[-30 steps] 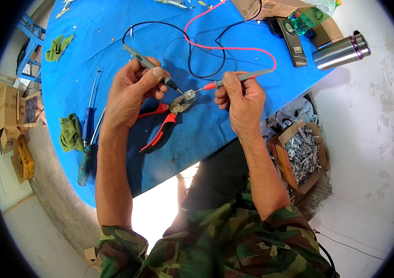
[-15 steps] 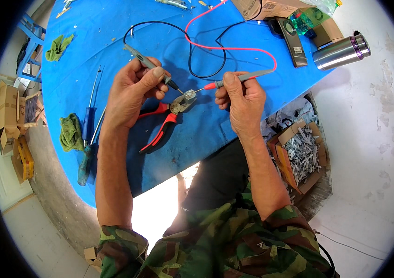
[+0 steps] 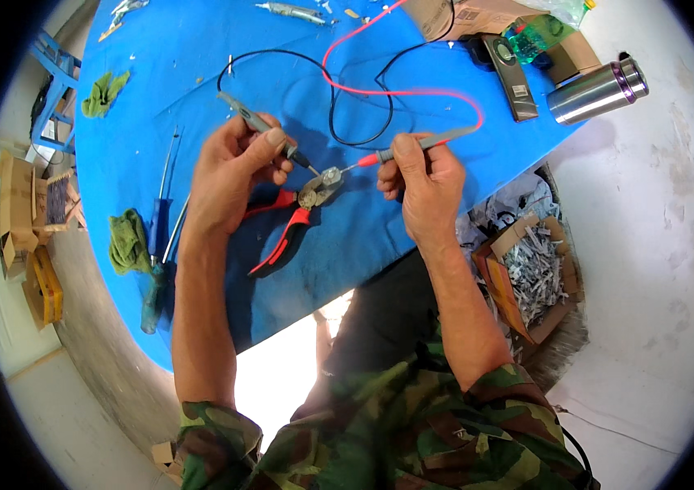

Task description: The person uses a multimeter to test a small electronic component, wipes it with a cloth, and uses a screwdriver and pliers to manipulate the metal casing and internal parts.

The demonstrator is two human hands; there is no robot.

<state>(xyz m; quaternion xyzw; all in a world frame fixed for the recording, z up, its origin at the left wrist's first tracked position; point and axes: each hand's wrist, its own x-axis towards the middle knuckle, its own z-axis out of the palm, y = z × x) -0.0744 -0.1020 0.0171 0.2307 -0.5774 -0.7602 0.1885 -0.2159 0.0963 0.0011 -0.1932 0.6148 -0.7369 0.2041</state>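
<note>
In my left hand [image 3: 237,167] is a grey-and-black test probe [image 3: 254,119], its metal tip slanting down to the right. My right hand [image 3: 422,180] pinches a grey-and-red test probe [image 3: 380,157], whose tip points left. Both tips meet at, or very near, a small clear-and-metal part [image 3: 331,175] by the jaws of the red-and-black pliers [image 3: 291,224]. Whether the jaws grip that part I cannot tell. The pliers lie on the blue tablecloth with their handles apart. A black lead [image 3: 282,51] and a red lead [image 3: 437,92] loop across the cloth from the probes.
Screwdrivers [image 3: 156,237] and a green rag [image 3: 128,242] lie left of my left forearm; another rag [image 3: 104,94] is farther back. A multimeter-like dark device [image 3: 510,77], a steel flask [image 3: 596,91] and a cardboard box [image 3: 465,18] stand at the far right. Below, a carton [image 3: 514,269] holds shredded scraps.
The view has shifted slightly. Both hands keep their probes near the small part, with the right probe's tip a little to the left of before.
</note>
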